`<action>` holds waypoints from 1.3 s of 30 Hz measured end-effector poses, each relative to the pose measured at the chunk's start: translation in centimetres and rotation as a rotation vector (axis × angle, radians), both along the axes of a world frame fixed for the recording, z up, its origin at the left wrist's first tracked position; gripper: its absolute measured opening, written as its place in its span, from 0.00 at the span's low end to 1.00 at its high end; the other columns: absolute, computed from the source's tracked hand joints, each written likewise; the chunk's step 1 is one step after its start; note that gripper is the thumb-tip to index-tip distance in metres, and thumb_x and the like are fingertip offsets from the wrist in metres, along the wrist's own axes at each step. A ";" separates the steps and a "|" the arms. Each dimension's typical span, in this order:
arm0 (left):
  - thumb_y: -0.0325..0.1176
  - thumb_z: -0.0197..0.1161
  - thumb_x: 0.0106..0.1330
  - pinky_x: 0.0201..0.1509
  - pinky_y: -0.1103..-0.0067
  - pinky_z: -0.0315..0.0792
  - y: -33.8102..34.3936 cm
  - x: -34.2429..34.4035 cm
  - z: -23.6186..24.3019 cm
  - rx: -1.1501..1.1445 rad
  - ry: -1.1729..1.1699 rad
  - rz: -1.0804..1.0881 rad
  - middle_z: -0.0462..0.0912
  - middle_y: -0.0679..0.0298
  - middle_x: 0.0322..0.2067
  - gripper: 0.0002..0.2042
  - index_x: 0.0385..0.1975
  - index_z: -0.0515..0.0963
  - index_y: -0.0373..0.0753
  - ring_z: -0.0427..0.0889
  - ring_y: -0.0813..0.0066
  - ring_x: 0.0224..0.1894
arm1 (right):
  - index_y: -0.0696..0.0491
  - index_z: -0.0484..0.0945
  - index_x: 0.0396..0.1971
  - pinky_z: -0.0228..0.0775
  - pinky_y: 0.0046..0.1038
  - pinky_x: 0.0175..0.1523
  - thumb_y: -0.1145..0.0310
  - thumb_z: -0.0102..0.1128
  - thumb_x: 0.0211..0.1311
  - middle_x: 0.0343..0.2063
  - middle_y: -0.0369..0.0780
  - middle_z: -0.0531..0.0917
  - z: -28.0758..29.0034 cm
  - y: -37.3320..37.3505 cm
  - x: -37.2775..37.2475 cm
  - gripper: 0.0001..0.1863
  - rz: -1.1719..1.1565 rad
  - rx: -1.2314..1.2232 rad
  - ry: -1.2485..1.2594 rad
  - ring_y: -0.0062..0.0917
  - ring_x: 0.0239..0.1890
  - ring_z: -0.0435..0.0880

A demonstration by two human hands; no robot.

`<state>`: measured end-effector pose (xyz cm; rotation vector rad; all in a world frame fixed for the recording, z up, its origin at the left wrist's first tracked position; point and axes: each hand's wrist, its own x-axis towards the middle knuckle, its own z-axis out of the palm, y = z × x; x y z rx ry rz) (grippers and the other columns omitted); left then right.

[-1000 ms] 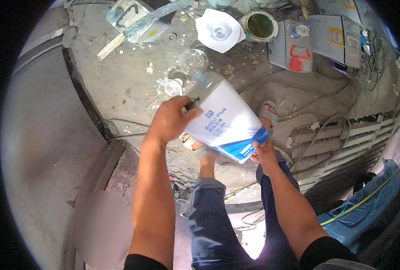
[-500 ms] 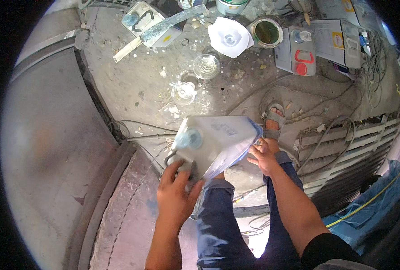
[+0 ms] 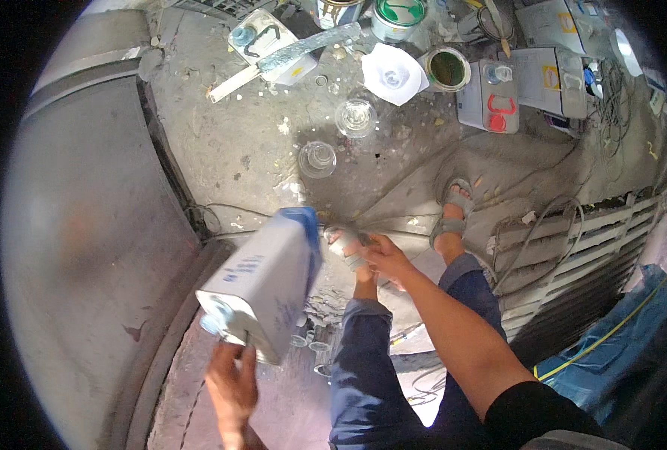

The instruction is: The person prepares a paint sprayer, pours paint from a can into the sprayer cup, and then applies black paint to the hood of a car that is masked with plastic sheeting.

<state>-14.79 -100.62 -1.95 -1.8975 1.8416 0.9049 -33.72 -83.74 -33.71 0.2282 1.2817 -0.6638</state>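
My left hand [image 3: 232, 382] grips the handle end of a white rectangular metal can [image 3: 266, 281], which hangs tilted. The can's light-blue cap [image 3: 218, 313] is at the near end by my fingers, and its blue-edged base points away from me. The handle is mostly hidden by my fingers. My right hand [image 3: 386, 259] is off the can, over my sandalled left foot [image 3: 344, 244], holding nothing that I can see, fingers loosely apart. Two clear plastic cups, a farther one [image 3: 356, 118] and a nearer one [image 3: 317, 160], stand on the floor beyond.
At the back are another white can [image 3: 273, 45] with a paint-smeared spatula [image 3: 288, 60] across it, a white paper cone [image 3: 393, 73], an open tin [image 3: 448, 70] and a grey can with a red handle [image 3: 487, 97]. Cables cross the floor; a slatted metal grille [image 3: 573, 255] lies right.
The white can has swung left and turned, its base now pointing away instead of right. My right hand has let go of the base and moved left. My left hand has moved left and nearer.
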 end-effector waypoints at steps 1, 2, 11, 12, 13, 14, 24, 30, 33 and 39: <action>0.28 0.63 0.61 0.35 0.68 0.71 -0.9 1.4 -0.4 -0.028 -0.039 -0.041 0.78 0.50 0.28 0.07 0.31 0.77 0.30 0.78 0.54 0.30 | 0.60 0.55 0.67 0.71 0.32 0.53 0.60 0.68 0.60 0.48 0.44 0.79 -0.5 1.0 -0.9 0.42 -0.004 0.000 -0.013 0.29 0.49 0.79; 0.30 0.62 0.62 0.35 0.68 0.71 -2.0 2.4 -1.3 -0.064 -0.066 -0.022 0.78 0.50 0.28 0.08 0.31 0.77 0.30 0.78 0.54 0.29 | 0.61 0.55 0.67 0.73 0.32 0.52 0.60 0.68 0.60 0.48 0.44 0.79 -1.0 2.0 -1.8 0.42 -0.008 0.002 -0.024 0.29 0.48 0.80; 0.42 0.54 0.70 0.42 0.66 0.72 -10.6 10.8 -13.3 -0.135 -0.202 0.043 0.82 0.44 0.33 0.18 0.37 0.78 0.29 0.83 0.51 0.37 | 0.57 0.59 0.65 0.76 0.30 0.48 0.60 0.63 0.63 0.45 0.45 0.80 -4.2 3.9 -16.6 0.35 0.257 -0.047 0.615 0.30 0.47 0.81; 0.42 0.54 0.70 0.43 0.66 0.73 -11.3 12.2 -14.7 -0.141 -0.209 0.092 0.83 0.44 0.34 0.18 0.38 0.78 0.29 0.84 0.52 0.38 | 0.57 0.60 0.65 0.75 0.31 0.48 0.60 0.63 0.63 0.45 0.46 0.80 -1.6 1.2 -17.8 0.35 0.160 -0.035 0.587 0.31 0.47 0.81; 0.42 0.54 0.70 0.44 0.67 0.73 -12.3 12.2 -14.9 -0.146 -0.211 0.118 0.83 0.44 0.35 0.18 0.40 0.79 0.30 0.84 0.54 0.39 | 0.58 0.60 0.65 0.75 0.31 0.49 0.61 0.63 0.62 0.46 0.47 0.80 -0.2 -0.6 -19.0 0.35 0.057 -0.024 0.561 0.32 0.47 0.82; 0.43 0.54 0.70 0.45 0.67 0.73 -13.4 12.0 -15.8 -0.147 -0.195 0.134 0.83 0.45 0.36 0.19 0.43 0.79 0.30 0.84 0.56 0.40 | 0.58 0.60 0.65 0.75 0.32 0.49 0.61 0.64 0.62 0.46 0.47 0.79 -0.7 -0.8 -20.8 0.35 0.140 -0.093 0.686 0.34 0.46 0.82; 0.47 0.53 0.71 0.47 0.74 0.71 -20.1 14.8 -20.3 -0.156 -0.160 0.151 0.83 0.59 0.36 0.21 0.46 0.79 0.33 0.81 0.69 0.41 | 0.61 0.56 0.67 0.63 0.39 0.64 0.48 0.72 0.49 0.58 0.55 0.71 -4.7 -9.0 -33.9 0.52 0.577 -0.153 1.681 0.44 0.60 0.70; 0.39 0.54 0.68 0.54 0.71 0.71 -19.4 18.2 -19.8 -0.297 -0.107 0.019 0.78 0.53 0.49 0.19 0.55 0.75 0.36 0.79 0.64 0.52 | 0.62 0.51 0.69 0.58 0.42 0.68 0.37 0.71 0.43 0.62 0.59 0.65 -7.9 -13.4 -34.1 0.62 0.756 0.086 1.643 0.48 0.66 0.64; 0.28 0.52 0.65 0.59 0.66 0.70 -17.2 19.7 -19.9 -0.368 0.051 0.007 0.69 0.51 0.58 0.23 0.62 0.68 0.40 0.73 0.58 0.58 | 0.58 0.50 0.70 0.54 0.47 0.69 0.32 0.65 0.46 0.66 0.56 0.59 -8.9 -14.5 -33.9 0.61 0.800 0.189 1.521 0.50 0.68 0.60; 0.22 0.61 0.61 0.68 0.59 0.66 -14.5 16.4 -21.4 -0.446 -0.078 -0.004 0.55 0.51 0.62 0.36 0.69 0.52 0.43 0.61 0.51 0.66 | 0.58 0.64 0.65 0.58 0.47 0.67 0.31 0.63 0.44 0.65 0.53 0.65 -10.8 -13.1 -37.1 0.54 0.947 0.135 1.532 0.48 0.65 0.66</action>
